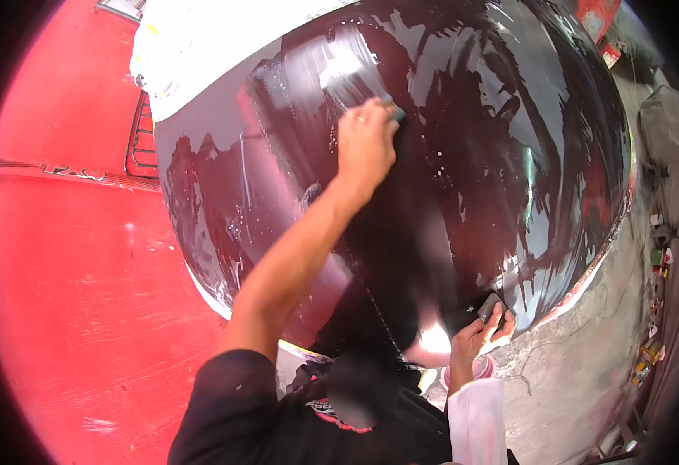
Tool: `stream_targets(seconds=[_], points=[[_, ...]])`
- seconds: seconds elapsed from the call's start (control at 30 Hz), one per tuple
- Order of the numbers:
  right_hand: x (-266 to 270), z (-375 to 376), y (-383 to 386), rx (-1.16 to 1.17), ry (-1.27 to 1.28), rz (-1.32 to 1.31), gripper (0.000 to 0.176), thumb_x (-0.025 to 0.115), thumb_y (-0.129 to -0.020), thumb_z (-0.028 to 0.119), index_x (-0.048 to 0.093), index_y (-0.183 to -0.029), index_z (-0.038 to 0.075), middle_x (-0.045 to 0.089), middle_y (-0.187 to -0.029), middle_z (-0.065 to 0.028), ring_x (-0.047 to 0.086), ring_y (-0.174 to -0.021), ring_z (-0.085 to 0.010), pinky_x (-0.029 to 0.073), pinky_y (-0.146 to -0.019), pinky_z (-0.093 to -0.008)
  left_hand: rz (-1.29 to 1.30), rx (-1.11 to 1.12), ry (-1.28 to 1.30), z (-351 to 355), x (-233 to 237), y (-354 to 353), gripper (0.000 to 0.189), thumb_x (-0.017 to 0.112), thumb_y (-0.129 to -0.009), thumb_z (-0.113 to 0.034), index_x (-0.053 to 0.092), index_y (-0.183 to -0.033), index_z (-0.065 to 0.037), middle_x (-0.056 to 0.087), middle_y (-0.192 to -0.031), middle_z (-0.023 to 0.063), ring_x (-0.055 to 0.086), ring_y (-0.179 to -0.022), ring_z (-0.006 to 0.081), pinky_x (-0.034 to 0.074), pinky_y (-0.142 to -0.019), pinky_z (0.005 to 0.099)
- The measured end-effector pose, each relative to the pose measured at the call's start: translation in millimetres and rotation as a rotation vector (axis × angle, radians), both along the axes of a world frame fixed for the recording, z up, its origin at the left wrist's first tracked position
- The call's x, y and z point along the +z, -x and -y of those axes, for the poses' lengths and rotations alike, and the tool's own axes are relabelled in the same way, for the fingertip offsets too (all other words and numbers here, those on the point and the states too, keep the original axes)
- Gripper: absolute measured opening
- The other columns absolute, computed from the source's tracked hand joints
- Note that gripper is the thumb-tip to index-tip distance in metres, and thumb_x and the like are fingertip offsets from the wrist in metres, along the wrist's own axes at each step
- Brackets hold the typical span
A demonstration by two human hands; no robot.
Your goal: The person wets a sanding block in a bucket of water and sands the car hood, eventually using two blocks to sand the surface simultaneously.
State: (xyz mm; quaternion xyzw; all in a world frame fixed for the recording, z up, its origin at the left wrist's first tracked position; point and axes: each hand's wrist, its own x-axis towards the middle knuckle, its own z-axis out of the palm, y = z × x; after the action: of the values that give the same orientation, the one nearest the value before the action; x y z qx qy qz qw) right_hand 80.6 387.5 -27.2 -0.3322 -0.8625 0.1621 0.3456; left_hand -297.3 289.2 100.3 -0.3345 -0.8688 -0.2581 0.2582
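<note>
A large dark, wet, glossy curved panel (479,178) fills the middle of the view, streaked with water and drops. My left hand (367,143) is closed round a small grey pad (395,113) and presses it on the upper middle of the panel. Near the panel's lower right edge, my right hand (483,337) grips a dark grey block (493,308) between thumb and fingers. Beneath the right wrist, part of a pink bucket (483,370) shows.
Red bodywork (84,287) stands along the left, with a black metal rack (140,143) beside the panel. White sheeting (200,46) covers the top left. Small coloured items (649,353) lie along the far right of the grey concrete floor (564,380).
</note>
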Motion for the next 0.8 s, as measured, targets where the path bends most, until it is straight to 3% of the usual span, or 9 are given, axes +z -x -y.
stream_targets(seconds=[0.27, 0.33, 0.43, 0.5, 0.53, 0.6, 0.67, 0.73, 0.8], points=[[-12.9, -20.4, -14.1, 0.077, 0.037, 0.035, 0.050, 0.051, -0.086, -0.012, 0.056, -0.134, 0.000, 0.047, -0.133, -0.0237, 0.045, -0.124, -0.0418, 0.040, -0.105, -0.0498, 0.009, -0.039, -0.117, 47.1, 18.9, -59.2, 0.031, 0.075, -0.083, -0.003, 0.066, -0.113, -0.005, 0.067, -0.126, 0.0142, 0.063, -0.110, 0.0352, 0.049, -0.095, 0.0427], [51.3, -30.1, 20.1, 0.146, -0.038, -0.116, 0.049, 0.051, -0.084, -0.012, 0.056, -0.132, -0.004, 0.050, -0.131, -0.0243, 0.048, -0.123, -0.0413, 0.043, -0.103, -0.0494, 0.043, 0.018, -0.190, 89.2, 20.0, -108.6, 0.035, 0.076, -0.080, 0.001, 0.066, -0.113, -0.002, 0.066, -0.126, 0.0201, 0.065, -0.110, 0.0374, 0.050, -0.096, 0.0427], [128.3, -49.6, 130.6, 0.521, -0.121, -0.231, 0.037, 0.053, -0.091, 0.002, 0.063, -0.127, -0.005, 0.065, -0.125, -0.0209, 0.057, -0.118, -0.0393, 0.043, -0.105, -0.0477, 0.166, 0.120, -0.139, 154.7, 5.0, -179.9, 0.031, 0.074, -0.081, 0.002, 0.066, -0.111, -0.002, 0.065, -0.127, 0.0228, 0.063, -0.114, 0.0386, 0.050, -0.098, 0.0452], [164.4, -47.3, 222.7, 0.730, -0.184, -0.216, 0.044, 0.057, -0.083, 0.004, 0.066, -0.126, 0.003, 0.066, -0.123, -0.0166, 0.059, -0.118, -0.0362, 0.044, -0.101, -0.0468, 0.223, 0.187, -0.125, 186.3, 5.6, -218.2, 0.033, 0.074, -0.082, 0.002, 0.064, -0.113, -0.002, 0.064, -0.128, 0.0243, 0.062, -0.114, 0.0394, 0.050, -0.098, 0.0453], [174.0, -44.1, 267.2, 0.816, -0.229, -0.203, 0.042, 0.057, -0.087, 0.003, 0.065, -0.128, 0.004, 0.064, -0.126, -0.0156, 0.059, -0.118, -0.0348, 0.044, -0.102, -0.0453, 0.239, 0.219, -0.122, 199.0, 7.8, -233.5, 0.033, 0.073, -0.083, 0.002, 0.064, -0.114, -0.002, 0.064, -0.128, 0.0247, 0.062, -0.115, 0.0393, 0.050, -0.098, 0.0449], [184.4, -26.8, 371.9, 0.826, -0.383, -0.249, 0.048, 0.061, -0.081, 0.002, 0.068, -0.125, 0.021, 0.061, -0.124, -0.0129, 0.059, -0.112, -0.0338, 0.045, -0.097, -0.0449, 0.252, 0.247, -0.119, 215.1, 10.5, -252.9, 0.033, 0.072, -0.084, 0.002, 0.063, -0.115, -0.002, 0.064, -0.128, 0.0250, 0.062, -0.115, 0.0393, 0.049, -0.098, 0.0446], [189.0, -12.4, 472.0, 0.864, -0.457, -0.333, 0.043, 0.061, -0.081, 0.003, 0.070, -0.119, 0.021, 0.061, -0.123, -0.0131, 0.060, -0.109, -0.0335, 0.049, -0.091, -0.0455, 0.292, 0.376, -0.180, 224.7, 11.2, -263.7, 0.031, 0.071, -0.086, 0.002, 0.062, -0.115, -0.001, 0.063, -0.128, 0.0255, 0.062, -0.115, 0.0388, 0.049, -0.098, 0.0439], [187.0, 3.6, 539.0, 0.875, -0.457, 0.034, 0.041, 0.062, -0.084, 0.013, 0.070, -0.119, 0.034, 0.063, -0.117, -0.0056, 0.059, -0.110, -0.0276, 0.047, -0.091, -0.0444, 0.300, 0.411, -0.212, 225.5, 7.9, -271.4, 0.029, 0.070, -0.087, 0.000, 0.062, -0.114, 0.000, 0.063, -0.128, 0.0260, 0.062, -0.115, 0.0381, 0.049, -0.097, 0.0437], [188.4, 18.4, 556.8, 0.860, -0.396, 0.248, 0.039, 0.060, -0.088, 0.014, 0.070, -0.120, 0.034, 0.064, -0.116, -0.0024, 0.058, -0.114, -0.0268, 0.046, -0.093, -0.0487, 0.330, 0.495, -0.152, 227.3, 7.0, -275.4, 0.028, 0.070, -0.088, -0.001, 0.062, -0.115, 0.000, 0.063, -0.127, 0.0267, 0.062, -0.115, 0.0370, 0.050, -0.096, 0.0416]])
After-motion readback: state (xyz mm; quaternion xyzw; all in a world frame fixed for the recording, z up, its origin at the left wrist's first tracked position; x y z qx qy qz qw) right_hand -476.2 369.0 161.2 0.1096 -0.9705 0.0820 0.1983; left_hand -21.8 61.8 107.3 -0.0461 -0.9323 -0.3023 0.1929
